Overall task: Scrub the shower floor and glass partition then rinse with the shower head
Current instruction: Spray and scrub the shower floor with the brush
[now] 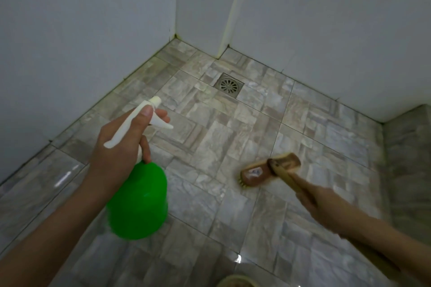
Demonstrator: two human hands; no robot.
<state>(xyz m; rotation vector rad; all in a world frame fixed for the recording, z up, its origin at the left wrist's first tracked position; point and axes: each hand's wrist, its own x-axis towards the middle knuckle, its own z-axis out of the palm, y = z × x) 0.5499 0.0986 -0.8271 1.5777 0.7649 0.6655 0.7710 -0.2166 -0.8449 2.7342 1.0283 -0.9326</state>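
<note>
Over open floor tiles [233,144], well off the walls [93,30], left hand [121,147] grips the spray bottle [140,200], right hand [326,207] the brush [270,171].

The right grip [326,207] is motion-blurred, its fingers indistinct on the brush handle [289,179]. A round rimmed object [234,281] is cut off at the near edge.

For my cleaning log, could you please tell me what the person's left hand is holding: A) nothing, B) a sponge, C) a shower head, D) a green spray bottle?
D: the left hand grips the white trigger neck of the green spray bottle, while the right hand holds the brush by its handle.
</note>
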